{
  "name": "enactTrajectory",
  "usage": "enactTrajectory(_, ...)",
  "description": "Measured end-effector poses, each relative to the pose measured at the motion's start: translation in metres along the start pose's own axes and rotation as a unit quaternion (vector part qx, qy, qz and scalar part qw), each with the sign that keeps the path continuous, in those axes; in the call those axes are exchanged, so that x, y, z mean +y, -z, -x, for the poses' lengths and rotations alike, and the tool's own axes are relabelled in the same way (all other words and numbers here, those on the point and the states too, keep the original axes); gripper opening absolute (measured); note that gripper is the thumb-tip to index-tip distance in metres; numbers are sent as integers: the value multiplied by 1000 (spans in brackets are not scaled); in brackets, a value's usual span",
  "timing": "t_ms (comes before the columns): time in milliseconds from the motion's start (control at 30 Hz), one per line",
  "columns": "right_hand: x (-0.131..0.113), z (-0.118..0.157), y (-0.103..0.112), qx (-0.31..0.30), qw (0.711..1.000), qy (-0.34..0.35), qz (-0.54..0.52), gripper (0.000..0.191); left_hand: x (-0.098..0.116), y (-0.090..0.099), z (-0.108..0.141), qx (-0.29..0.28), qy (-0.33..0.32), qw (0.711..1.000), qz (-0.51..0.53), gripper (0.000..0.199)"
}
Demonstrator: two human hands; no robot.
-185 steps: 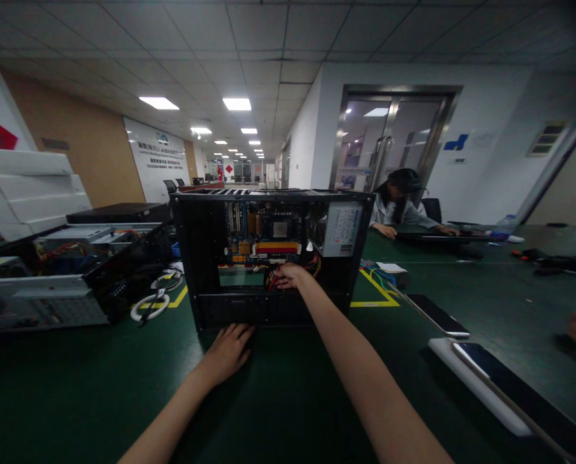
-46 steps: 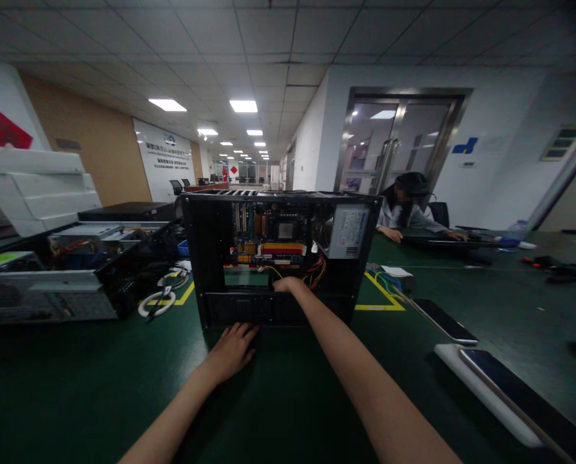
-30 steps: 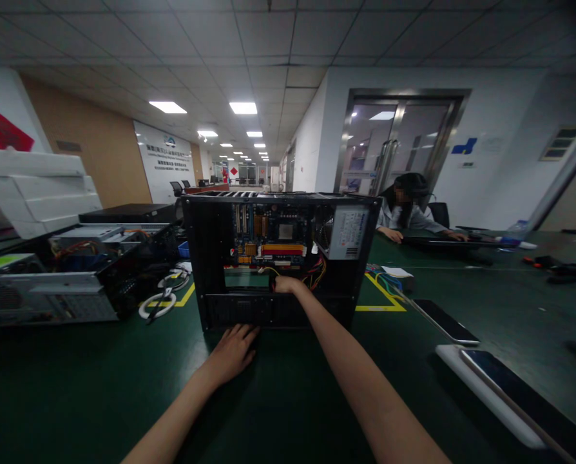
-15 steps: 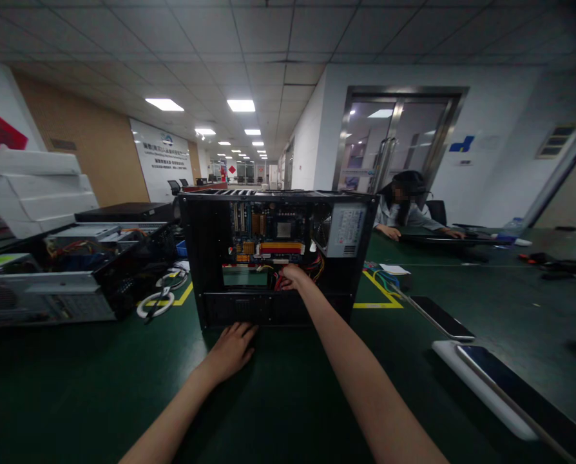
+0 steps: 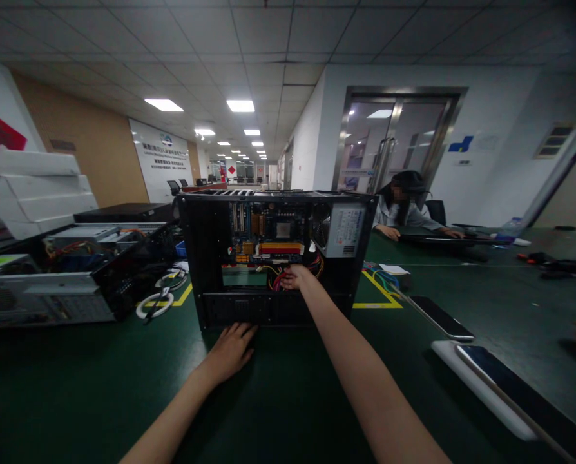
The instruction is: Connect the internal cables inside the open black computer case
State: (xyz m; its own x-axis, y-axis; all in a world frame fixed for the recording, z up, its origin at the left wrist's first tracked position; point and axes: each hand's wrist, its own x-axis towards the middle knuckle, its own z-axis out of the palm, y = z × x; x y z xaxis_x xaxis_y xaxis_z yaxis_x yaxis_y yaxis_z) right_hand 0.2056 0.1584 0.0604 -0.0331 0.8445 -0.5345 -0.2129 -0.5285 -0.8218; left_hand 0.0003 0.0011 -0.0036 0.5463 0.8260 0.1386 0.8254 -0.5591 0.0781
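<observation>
The computer case (image 5: 240,310) stands upright on the table (image 5: 278,406), its open side showing a circuit board (image 5: 282,231) and, in the upper right corner, a power supply (image 5: 348,231). The right hand (image 5: 296,277) reaches over the case's bottom edge, fingers touching red and yellow wires (image 5: 273,280); whether they close around them, I cannot tell. The left hand (image 5: 230,351) lies palm down, fingers slightly apart, fingertips at that edge. Toward the table's right edge lie 2 phones (image 5: 441,317).
</observation>
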Motion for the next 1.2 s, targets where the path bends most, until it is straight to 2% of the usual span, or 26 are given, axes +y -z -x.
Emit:
enactTrajectory(300,-1,-3,1,-21,999,-4,-38,12,0,0,0,-6,3,1000,3,48)
enactTrajectory(833,-1,-13,0,-13,998,-9,-59,12,2,2,1,2,-3,1000,0,48)
enactTrajectory(1200,-2,-10,-1,-4,998,-3,-67,13,3,2,0,-9,7,1000,4,47)
